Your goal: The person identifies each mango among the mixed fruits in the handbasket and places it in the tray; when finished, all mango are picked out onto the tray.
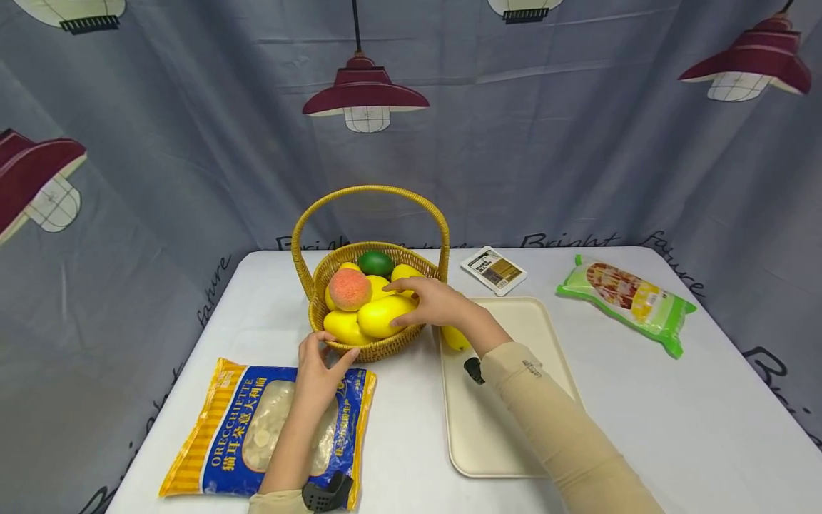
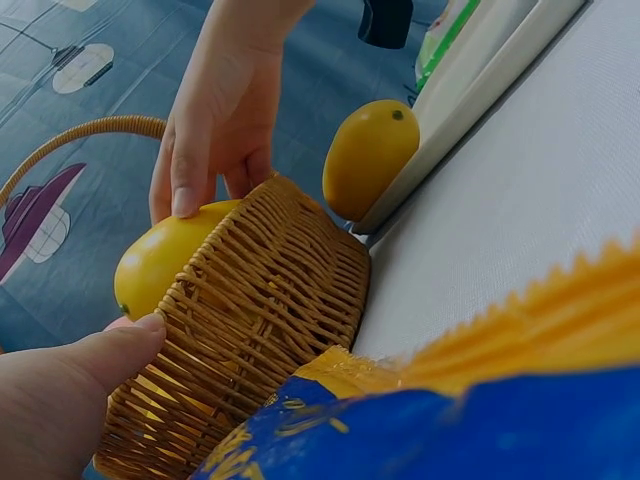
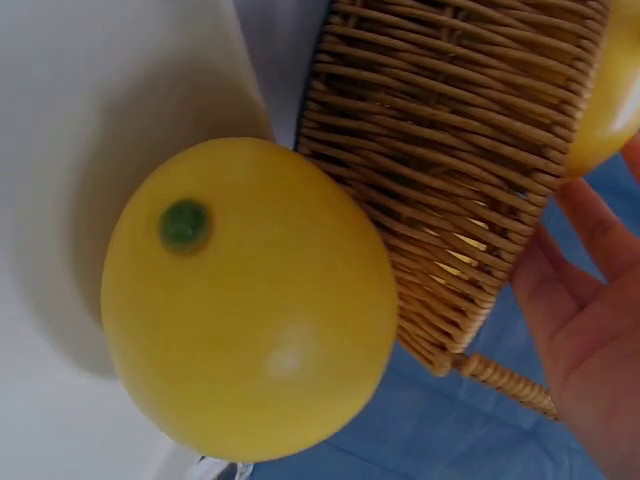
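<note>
A woven basket (image 1: 379, 350) with a tall arched handle holds several yellow mangoes, a peach (image 1: 349, 289) and a dark green fruit (image 1: 375, 263). My right hand (image 1: 439, 301) reaches in from the right and grips the front mango (image 1: 384, 318) between thumb and fingers. At the basket's front left, my left hand (image 1: 316, 378) holds the rim; its thumb (image 2: 125, 350) lies against the wicker in the left wrist view. Another mango (image 3: 250, 300) rests on the beige tray (image 1: 507, 442), beside the basket and below my right wrist.
Under my left forearm lies a blue and yellow bag of orecchiette (image 1: 221, 428). A small white packet (image 1: 493, 270) sits behind the tray. Farther right is a green food bag (image 1: 626, 303). A grey curtain (image 1: 514, 143) hangs behind the white table (image 1: 693, 428).
</note>
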A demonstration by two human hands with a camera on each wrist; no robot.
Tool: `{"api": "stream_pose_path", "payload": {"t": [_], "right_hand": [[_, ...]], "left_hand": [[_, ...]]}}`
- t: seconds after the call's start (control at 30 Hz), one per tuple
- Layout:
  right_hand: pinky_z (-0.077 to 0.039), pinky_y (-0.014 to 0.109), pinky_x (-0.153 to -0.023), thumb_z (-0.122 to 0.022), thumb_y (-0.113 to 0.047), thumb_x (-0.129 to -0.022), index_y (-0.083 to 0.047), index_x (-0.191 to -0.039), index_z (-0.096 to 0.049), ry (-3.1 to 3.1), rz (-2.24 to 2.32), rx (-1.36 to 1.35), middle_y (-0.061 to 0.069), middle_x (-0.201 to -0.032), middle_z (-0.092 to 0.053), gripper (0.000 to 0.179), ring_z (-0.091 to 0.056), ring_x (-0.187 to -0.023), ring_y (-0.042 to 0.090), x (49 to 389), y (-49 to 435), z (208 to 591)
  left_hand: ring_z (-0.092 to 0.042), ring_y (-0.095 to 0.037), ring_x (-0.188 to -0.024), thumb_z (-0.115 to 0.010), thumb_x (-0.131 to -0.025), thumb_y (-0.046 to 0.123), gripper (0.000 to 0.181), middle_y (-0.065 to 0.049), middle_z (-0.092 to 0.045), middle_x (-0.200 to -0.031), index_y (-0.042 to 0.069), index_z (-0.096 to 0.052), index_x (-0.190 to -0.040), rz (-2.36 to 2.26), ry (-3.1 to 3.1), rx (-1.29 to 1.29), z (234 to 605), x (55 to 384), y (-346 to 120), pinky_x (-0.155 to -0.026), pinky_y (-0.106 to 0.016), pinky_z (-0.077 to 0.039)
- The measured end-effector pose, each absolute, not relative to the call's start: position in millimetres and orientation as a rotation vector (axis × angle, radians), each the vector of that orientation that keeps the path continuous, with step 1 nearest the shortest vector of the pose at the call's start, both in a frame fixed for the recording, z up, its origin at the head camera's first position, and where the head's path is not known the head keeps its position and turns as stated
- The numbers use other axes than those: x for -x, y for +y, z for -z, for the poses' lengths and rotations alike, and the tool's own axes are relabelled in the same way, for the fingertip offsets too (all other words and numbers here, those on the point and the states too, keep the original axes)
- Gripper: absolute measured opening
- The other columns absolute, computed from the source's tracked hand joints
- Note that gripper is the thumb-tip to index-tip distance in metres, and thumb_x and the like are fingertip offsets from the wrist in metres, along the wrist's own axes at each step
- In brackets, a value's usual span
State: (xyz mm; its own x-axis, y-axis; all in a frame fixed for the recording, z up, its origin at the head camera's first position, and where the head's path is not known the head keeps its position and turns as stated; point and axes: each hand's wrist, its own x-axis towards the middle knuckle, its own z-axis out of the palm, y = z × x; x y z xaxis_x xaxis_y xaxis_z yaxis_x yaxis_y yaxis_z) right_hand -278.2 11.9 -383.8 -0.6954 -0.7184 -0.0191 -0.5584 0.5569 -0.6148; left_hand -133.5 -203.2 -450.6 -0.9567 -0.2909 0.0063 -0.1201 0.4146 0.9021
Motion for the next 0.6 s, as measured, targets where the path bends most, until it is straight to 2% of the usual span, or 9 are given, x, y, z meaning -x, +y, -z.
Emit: {"api": "stream_pose_path", "payload": {"t": [0.27, 0.47, 0.6], "right_hand": [[-0.042, 0.039, -0.102, -0.080, -0.042, -0.078, -0.026, -0.131, -0.059, 2.469, 0.847, 1.111, -0.004, -0.135, -0.053, 0.059, -0.049, -0.119, 0.018, 281.6, 12.5, 384.1], [-0.042, 0.038, -0.102, -0.080, -0.034, -0.080, -0.025, -0.132, -0.059, 2.433, 0.845, 1.172, -0.004, -0.135, -0.053, 0.057, -0.048, -0.120, 0.017, 284.0, 15.8, 385.6], [-0.041, 0.037, -0.102, -0.081, -0.034, -0.079, -0.024, -0.130, -0.061, 2.432, 0.867, 1.214, -0.001, -0.129, -0.055, 0.056, -0.048, -0.116, 0.018, 285.6, 15.4, 388.8]], "left_hand": [[-0.043, -0.045, -0.127, -0.074, -0.087, 0.028, 0.047, -0.019, -0.026, -0.142, 0.010, -0.041, -0.115, 1.575, -2.498, -0.363, 449.8, 133.5, -203.1, -0.102, -0.046, -0.043], [-0.043, -0.045, -0.127, -0.073, -0.087, 0.031, 0.047, -0.019, -0.027, -0.141, 0.011, -0.041, -0.114, 1.559, -2.506, -0.374, 450.1, 132.8, -202.1, -0.102, -0.047, -0.042], [-0.044, -0.046, -0.126, -0.073, -0.087, 0.033, 0.048, -0.020, -0.027, -0.141, 0.010, -0.041, -0.114, 1.544, -2.510, -0.373, 450.5, 131.5, -202.1, -0.101, -0.050, -0.043]]}}
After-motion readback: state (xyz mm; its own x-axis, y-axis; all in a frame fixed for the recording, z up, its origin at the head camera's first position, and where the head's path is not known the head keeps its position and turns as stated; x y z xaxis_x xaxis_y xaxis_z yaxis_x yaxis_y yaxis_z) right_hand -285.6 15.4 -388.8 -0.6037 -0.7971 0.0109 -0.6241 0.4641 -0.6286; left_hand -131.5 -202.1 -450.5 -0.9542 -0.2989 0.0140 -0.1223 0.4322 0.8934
